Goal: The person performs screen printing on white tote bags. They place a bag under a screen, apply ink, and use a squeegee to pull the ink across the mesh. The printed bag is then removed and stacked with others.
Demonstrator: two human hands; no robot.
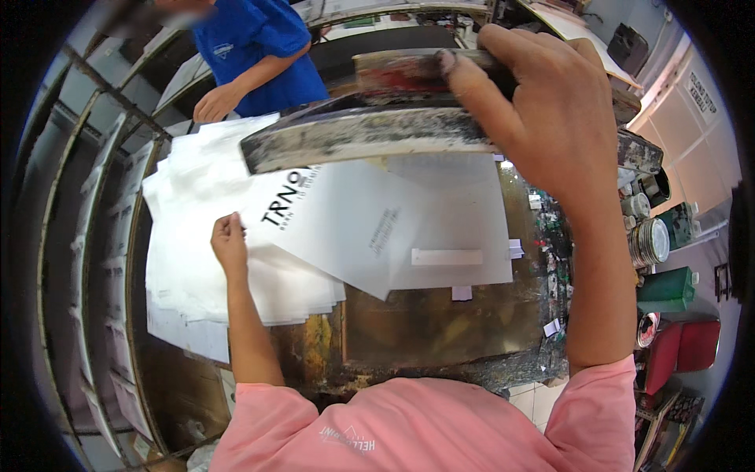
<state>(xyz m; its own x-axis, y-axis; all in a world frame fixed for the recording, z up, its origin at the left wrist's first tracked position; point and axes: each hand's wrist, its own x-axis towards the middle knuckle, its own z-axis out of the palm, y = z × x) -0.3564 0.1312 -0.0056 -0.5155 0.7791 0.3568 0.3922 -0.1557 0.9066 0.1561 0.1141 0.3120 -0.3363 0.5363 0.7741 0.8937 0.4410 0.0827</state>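
My left hand (230, 240) pinches the left edge of a white translucent sheet (330, 228) printed with black lettering. The sheet hangs slanted, partly over a stack of white sheets (197, 244) at the left and partly over the work table (440, 322). At upper right my right hand (550, 102) is closed round the ink-stained wooden frame (370, 134) of a printing screen, held tilted up above the table. A wooden bar with red stains (401, 72) lies against the frame under my thumb; whether it is a separate squeegee I cannot tell.
Another pale sheet (464, 212) lies flat on the table, with small paper tabs (462, 293) around it. Across the table stands a person in a blue shirt (259, 55). A metal rack (118, 236) rises at left. Cans (649, 240) and green jugs (667, 289) stand at right.
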